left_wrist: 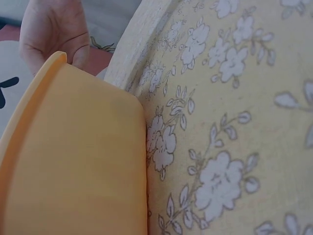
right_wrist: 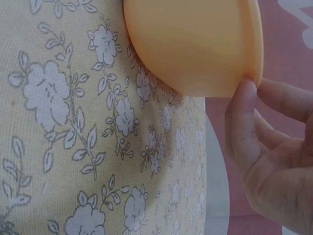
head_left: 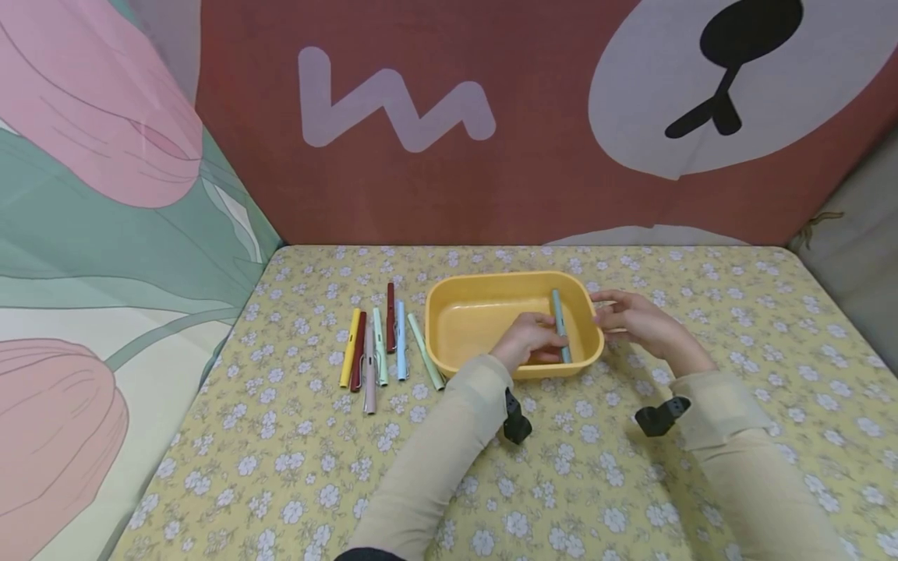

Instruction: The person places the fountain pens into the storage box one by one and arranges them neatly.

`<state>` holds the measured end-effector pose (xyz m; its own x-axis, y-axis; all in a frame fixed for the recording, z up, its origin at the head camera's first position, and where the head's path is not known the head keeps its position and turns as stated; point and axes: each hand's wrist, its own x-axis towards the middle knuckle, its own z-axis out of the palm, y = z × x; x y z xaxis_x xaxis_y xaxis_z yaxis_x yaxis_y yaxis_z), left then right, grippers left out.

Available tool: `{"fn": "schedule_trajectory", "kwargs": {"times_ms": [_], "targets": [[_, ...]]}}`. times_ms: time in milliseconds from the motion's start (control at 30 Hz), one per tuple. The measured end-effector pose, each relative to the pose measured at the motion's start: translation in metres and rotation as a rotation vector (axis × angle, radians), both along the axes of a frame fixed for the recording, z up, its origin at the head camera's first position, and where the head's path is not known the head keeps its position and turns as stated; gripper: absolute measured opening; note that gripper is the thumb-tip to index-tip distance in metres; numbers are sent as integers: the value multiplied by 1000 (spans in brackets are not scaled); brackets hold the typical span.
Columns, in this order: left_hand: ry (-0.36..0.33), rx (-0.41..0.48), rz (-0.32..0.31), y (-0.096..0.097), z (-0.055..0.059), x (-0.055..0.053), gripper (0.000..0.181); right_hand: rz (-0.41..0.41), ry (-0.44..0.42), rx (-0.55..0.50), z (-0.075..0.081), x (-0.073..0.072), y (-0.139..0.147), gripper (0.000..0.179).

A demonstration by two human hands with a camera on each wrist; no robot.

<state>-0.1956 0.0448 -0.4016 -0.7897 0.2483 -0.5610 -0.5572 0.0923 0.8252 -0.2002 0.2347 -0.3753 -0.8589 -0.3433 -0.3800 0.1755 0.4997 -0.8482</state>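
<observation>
My left hand reaches over the near rim into a yellow plastic basin. Its fingers pinch a light-blue pen that lies crosswise near the basin's right end. In the left wrist view the basin's outer wall hides that hand. My right hand is at the right end of the basin, thumb and fingers pinching the rim. The right wrist view shows this right hand from close by, fingertips at the rim's edge.
Left of the basin lie several pens: a yellow pen, dark red pens, a lilac pen, a light-blue pen and pale green ones. One pale green pen lies right beside the basin. A flowered cloth covers the table.
</observation>
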Motion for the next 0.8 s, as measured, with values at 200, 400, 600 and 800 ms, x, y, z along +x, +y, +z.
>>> {"fn": "schedule_trajectory", "kwargs": {"times_ms": [200,400,600,800], "targets": [[21,-44,2,1,-1,3,49,-3,-6,-2,0,0,0,60],[62,-65,14,2,-1,5,48,-3,-4,-6,0,0,1,60],[121,-118,15,3,1,7,51,0,-1,-8,-1,0,2,61],[151,-190,14,3,2,8,52,-2,-1,-20,0,1,1,60]]}}
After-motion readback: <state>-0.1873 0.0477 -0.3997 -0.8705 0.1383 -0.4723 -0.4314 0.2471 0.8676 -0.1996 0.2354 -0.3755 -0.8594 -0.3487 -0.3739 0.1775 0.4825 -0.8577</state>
